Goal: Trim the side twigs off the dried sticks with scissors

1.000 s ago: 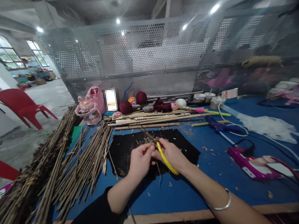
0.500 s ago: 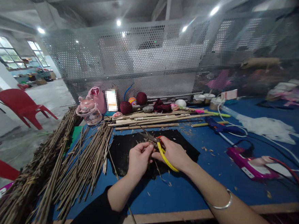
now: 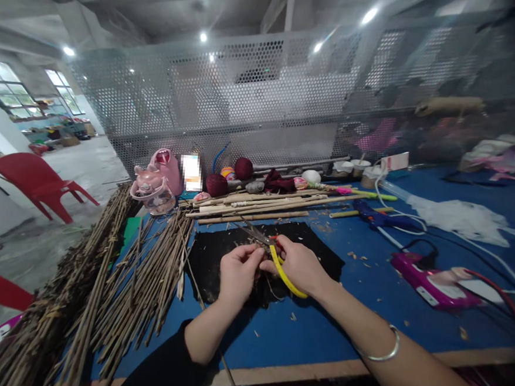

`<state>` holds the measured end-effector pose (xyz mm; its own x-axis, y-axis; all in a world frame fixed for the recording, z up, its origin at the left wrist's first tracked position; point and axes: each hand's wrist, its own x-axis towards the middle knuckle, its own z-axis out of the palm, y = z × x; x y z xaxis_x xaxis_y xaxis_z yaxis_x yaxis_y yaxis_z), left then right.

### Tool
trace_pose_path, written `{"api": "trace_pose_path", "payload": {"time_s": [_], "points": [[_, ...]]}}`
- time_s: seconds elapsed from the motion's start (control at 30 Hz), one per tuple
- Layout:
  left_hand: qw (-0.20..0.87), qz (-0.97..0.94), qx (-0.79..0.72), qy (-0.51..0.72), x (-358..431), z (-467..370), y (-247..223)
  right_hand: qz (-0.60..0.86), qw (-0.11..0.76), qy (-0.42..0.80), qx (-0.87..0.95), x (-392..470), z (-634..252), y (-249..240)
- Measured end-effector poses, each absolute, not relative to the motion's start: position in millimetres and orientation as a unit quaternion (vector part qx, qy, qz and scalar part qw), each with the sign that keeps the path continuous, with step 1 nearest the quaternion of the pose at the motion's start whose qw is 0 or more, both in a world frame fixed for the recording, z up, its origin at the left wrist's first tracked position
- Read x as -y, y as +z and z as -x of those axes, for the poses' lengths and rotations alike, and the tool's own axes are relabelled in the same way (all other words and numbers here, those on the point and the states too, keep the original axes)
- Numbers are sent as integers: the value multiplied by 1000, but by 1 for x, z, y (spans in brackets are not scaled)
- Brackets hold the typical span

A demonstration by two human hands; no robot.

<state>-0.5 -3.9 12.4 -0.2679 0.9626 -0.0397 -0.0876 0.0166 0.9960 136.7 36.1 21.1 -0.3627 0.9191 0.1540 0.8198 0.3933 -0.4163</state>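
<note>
Over a black cloth on the blue table, my two hands are close together. My right hand is closed round scissors with yellow handles; their blades point up and left. My left hand is pinched just left of the scissors, and what sits between its fingertips is too small to make out. Thin twig bits lie under and beside the fingers. Left of the cloth a spread of thin sticks covers the table.
A thick twig bundle lines the left edge. Behind the cloth lie pale sticks and dark red yarn balls. Rightward are a blue glue gun, a magenta power strip and cables. A red chair stands on the floor.
The thin strand hanging below my hands has shifted and now curves differently. My hands have moved only slightly, and my right hand still holds the scissors.
</note>
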Motion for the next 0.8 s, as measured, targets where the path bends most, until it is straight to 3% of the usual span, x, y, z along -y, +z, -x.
{"api": "trace_pose_path", "payload": {"time_s": [0.8], "points": [[508,-400,-501,575,4,-1,11,484,206,199,826,-39,-138,14]]}}
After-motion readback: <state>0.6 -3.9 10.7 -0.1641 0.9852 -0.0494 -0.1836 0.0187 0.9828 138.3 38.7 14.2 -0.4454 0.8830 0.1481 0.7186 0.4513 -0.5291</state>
